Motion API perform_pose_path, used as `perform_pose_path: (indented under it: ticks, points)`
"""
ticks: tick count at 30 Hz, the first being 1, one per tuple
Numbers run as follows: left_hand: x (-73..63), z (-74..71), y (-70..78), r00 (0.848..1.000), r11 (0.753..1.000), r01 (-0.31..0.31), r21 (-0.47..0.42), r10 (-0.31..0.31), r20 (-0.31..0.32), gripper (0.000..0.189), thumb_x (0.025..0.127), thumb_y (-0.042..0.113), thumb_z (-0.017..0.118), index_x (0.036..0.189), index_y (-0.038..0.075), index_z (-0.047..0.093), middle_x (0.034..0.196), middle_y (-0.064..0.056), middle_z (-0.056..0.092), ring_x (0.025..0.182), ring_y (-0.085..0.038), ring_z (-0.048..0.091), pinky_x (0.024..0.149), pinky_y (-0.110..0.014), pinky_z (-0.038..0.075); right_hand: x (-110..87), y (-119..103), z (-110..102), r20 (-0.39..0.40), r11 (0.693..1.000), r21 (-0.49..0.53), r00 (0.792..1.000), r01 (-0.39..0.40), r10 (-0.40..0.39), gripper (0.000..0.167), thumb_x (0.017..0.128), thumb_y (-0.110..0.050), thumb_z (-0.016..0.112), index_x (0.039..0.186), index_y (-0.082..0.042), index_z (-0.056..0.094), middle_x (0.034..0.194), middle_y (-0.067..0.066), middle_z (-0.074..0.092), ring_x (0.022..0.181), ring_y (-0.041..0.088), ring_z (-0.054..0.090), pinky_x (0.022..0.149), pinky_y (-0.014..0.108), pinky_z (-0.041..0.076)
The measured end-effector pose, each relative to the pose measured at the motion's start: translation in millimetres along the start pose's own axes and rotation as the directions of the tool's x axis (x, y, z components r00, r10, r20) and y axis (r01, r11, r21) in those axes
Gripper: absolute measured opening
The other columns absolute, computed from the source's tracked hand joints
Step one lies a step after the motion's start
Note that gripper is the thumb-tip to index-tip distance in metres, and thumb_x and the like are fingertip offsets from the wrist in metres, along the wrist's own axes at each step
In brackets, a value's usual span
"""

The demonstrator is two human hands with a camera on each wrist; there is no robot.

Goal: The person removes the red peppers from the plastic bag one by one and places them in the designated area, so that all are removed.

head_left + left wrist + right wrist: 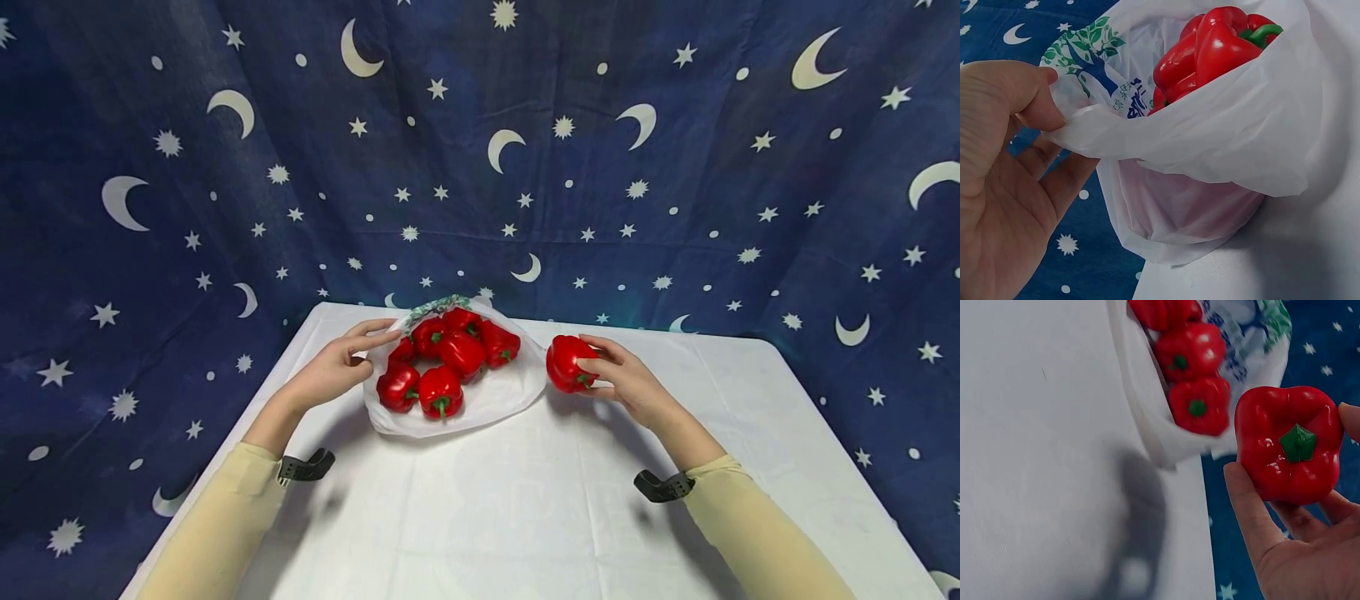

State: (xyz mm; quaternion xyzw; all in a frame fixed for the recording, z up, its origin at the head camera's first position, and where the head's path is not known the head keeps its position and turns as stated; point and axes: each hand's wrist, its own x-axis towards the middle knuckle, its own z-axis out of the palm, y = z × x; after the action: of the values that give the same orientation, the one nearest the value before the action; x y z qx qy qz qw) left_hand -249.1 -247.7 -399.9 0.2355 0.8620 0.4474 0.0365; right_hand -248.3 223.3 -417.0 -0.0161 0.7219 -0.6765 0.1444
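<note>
A white plastic bag (495, 400) with a green and blue tree print lies with its mouth spread wide, and several red bell peppers (461, 354) with green stems sit inside it. My left hand (1016, 144) pinches the bag's left rim between thumb and fingers. To the right of the bag, my right hand (626, 379) grips a single red bell pepper (1288, 444) above the table. In the right wrist view its green stem faces the camera, with fingers around its sides.
The table (495, 508) wears a white cloth, and the bag lies toward its far edge. Behind and beside it hangs a dark blue curtain (465, 108) with moons and stars. Each wrist carries a black band (663, 487).
</note>
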Motion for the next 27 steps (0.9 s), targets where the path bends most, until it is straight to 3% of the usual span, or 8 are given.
perform_pose_path:
  ticks: [5, 15, 27]
  points:
    - [-0.3, 0.2, -0.6, 1.0, 1.0, 0.002, -0.017, -0.002, -0.01, 0.061, 0.092, -0.006, 0.048, 0.147, 0.018, 0.059, 0.16, 0.001, 0.036, 0.131, -0.027, 0.039, 0.063, -0.032, 0.04, 3.6, 0, -19, -0.049, 1.0, -0.003, 0.999, -0.01, 0.01, 0.076, 0.099, -0.026, 0.068, 0.162, -0.013, 0.029, 0.159, 0.018, 0.03, 0.136, 0.039, 0.041, 0.098, 0.048, 0.051]
    - [2.3, 0.2, -1.3, 1.0, 1.0, -0.003, -0.022, 0.003, -0.015, 0.061, 0.092, -0.006, 0.049, 0.148, 0.019, 0.058, 0.16, 0.0, 0.036, 0.128, -0.028, 0.04, 0.062, -0.032, 0.041, 25.0, 9, -44, -0.125, 0.998, -0.017, 0.99, -0.067, 0.064, 0.083, 0.099, -0.031, 0.069, 0.165, -0.015, 0.021, 0.163, 0.017, 0.026, 0.132, 0.039, 0.044, 0.102, 0.047, 0.047]
    - [2.1, -0.6, -3.2, 1.0, 1.0, 0.009, -0.011, -0.009, -0.007, 0.062, 0.093, -0.005, 0.049, 0.148, 0.021, 0.057, 0.161, 0.002, 0.035, 0.126, -0.027, 0.04, 0.063, -0.032, 0.041, 58.5, 25, -50, -0.169, 0.992, -0.022, 0.979, -0.12, 0.115, 0.082, 0.096, -0.026, 0.073, 0.164, -0.017, 0.027, 0.163, 0.015, 0.028, 0.138, 0.04, 0.039, 0.103, 0.048, 0.047]
